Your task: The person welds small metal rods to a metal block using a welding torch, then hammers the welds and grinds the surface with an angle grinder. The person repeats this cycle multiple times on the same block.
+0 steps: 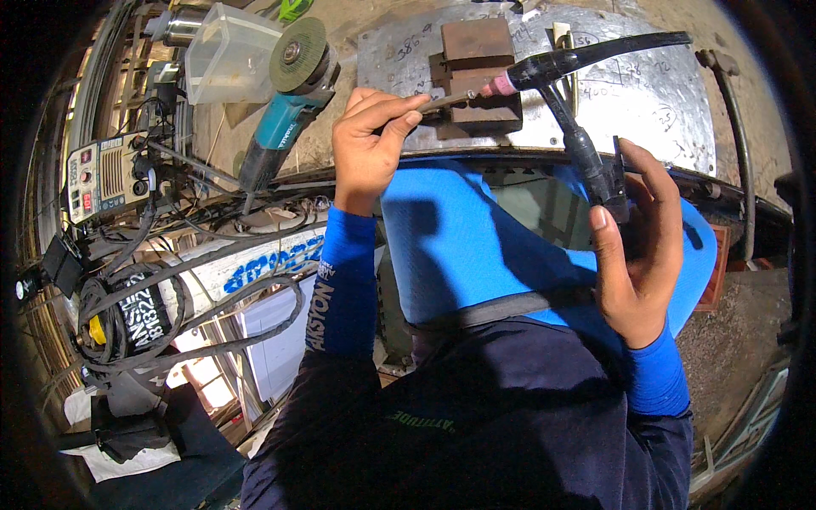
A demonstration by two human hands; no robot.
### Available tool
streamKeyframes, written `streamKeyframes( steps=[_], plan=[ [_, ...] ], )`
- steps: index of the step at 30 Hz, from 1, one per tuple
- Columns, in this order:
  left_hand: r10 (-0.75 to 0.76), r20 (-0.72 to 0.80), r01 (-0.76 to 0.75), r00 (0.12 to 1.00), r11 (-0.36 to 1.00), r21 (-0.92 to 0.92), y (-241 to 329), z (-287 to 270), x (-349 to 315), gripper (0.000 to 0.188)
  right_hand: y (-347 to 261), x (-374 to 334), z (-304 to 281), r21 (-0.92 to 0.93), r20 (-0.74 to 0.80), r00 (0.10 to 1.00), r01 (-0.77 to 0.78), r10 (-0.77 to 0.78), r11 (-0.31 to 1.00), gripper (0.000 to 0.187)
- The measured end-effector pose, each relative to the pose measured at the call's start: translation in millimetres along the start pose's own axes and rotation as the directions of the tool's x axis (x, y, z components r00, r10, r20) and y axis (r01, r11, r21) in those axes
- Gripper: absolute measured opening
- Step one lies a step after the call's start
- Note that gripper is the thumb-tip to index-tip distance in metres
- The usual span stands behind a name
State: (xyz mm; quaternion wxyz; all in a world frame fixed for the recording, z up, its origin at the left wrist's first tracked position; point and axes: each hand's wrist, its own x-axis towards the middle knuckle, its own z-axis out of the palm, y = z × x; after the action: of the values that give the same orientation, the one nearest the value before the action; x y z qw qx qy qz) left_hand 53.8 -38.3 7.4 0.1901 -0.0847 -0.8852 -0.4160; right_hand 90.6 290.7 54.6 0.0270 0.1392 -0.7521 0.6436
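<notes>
My right hand (642,263) grips a black TIG torch (580,140) by the lower end of its handle, thumb on one side and fingers on the other. The torch head lies over the work plate, its pink nozzle (500,84) pointing left. My left hand (370,140) pinches a thin, greyish metal rod (450,100) between thumb and fingers. The rod's far end comes close to the nozzle; whether they touch I cannot tell. Below the nozzle sit two brown steel blocks, a rear block (478,42) and a nearer block (484,117), on the metal plate (395,64).
A teal angle grinder (285,127) with a flap disc stands left of my left hand, beside a clear plastic box (225,55). Farther left are a welding machine (106,178) and coiled black cable (246,340). A metal clamp (738,127) holds the right edge.
</notes>
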Motion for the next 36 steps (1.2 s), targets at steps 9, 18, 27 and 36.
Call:
streamKeyframes(
  steps=[9,18,27,36],
  plan=[
    [-0.003,0.001,0.003,1.000,1.000,-0.010,-1.1,-0.4,-0.7,0.022,2.1,0.8,1.0,-0.085,0.032,0.997,0.078,-0.075,0.993,0.054],
    [0.010,0.002,-0.010,1.000,1.000,-0.006,-1.8,-0.1,-0.4,0.022,-0.6,0.4,2.8,-0.129,0.031,0.996,0.089,-0.086,0.988,0.053],
    [0.010,-0.013,-0.010,1.000,1.000,-0.002,-2.2,0.0,-1.5,0.020,-1.9,4.0,1.0,-0.206,0.086,0.982,0.181,-0.166,0.962,0.049],
    [0.011,0.000,-0.011,1.000,1.000,-0.007,-2.6,-0.2,-0.3,0.020,1.6,-1.7,2.5,-0.083,0.006,0.999,0.042,-0.041,0.996,0.052]
  ],
)
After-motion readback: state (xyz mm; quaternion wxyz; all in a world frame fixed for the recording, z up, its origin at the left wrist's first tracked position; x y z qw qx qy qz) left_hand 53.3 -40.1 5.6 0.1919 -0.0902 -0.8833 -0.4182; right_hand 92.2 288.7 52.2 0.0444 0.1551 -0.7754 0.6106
